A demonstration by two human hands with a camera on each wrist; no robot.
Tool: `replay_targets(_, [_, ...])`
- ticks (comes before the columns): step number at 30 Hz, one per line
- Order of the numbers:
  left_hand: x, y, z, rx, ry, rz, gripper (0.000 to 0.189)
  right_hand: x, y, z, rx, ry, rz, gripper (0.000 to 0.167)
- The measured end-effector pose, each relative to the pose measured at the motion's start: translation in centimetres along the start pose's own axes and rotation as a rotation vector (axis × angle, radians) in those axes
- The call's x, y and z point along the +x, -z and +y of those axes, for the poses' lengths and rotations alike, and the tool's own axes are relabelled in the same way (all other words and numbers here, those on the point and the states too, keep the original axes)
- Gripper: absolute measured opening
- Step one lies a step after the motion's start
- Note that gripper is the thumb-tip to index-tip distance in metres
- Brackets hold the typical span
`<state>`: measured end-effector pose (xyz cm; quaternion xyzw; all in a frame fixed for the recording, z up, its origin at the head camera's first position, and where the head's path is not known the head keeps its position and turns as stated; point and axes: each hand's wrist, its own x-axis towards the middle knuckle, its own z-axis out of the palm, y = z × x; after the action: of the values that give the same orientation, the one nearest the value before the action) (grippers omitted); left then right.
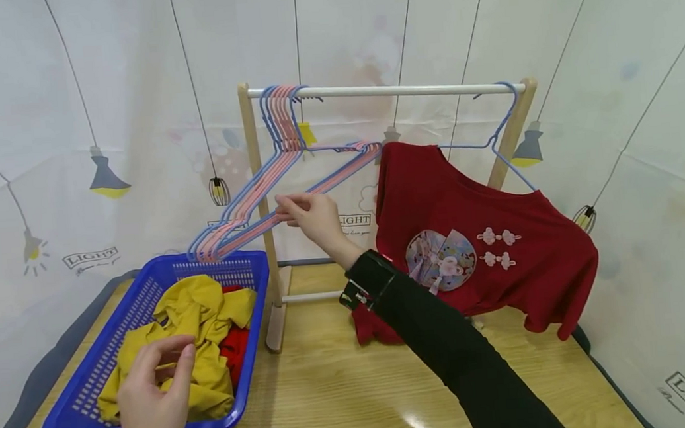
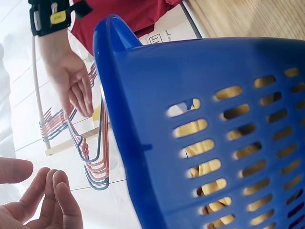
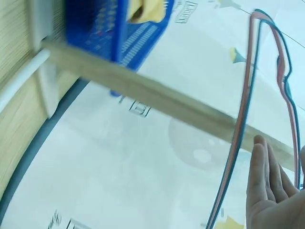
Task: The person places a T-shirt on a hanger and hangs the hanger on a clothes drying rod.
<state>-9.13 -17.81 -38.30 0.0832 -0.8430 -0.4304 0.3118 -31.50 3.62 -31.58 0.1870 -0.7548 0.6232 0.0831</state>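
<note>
My left hand [image 1: 155,393] hovers over the near part of a blue plastic basket [image 1: 247,366], its fingers loosely bent and nothing between them. Inside the basket lie a yellow garment [image 1: 200,317] and a red cloth [image 1: 235,347]. My right hand [image 1: 316,222] is raised beside a bunch of pink and blue clothes hangers [image 1: 257,195]. In the right wrist view its fingers [image 3: 258,167] look nearly straight and grip nothing; whether they touch a hanger I cannot tell. To the right, a dark red T-shirt [image 1: 419,195] hangs on a blue hanger [image 1: 518,168].
The hangers hang at the left end of a rack's white bar [image 1: 381,90], the T-shirt at its right end. A wooden post [image 1: 271,265] of the rack stands right of the basket. Everything rests on a wooden table [image 1: 331,387] before a printed backdrop.
</note>
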Motion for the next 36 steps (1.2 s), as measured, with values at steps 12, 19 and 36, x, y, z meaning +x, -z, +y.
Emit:
replay_targets(12, [-0.1,-0.1,-0.2,0.013,0.021,-0.014,0.013,1.9,-1.2,-2.7,0.38,-0.205,0.086,0.032])
replay_targets(19, [-0.1,-0.3,-0.2,-0.005,0.013,-0.024,0.013,1.9,-1.1,-3.7,0.407,-0.254,0.077,0.031])
replay_targets(36, [-0.1,-0.1,0.1,0.016,0.048,-0.042,0.015,0.5,1.8,-6.0,0.345,-0.242,-0.002,0.028])
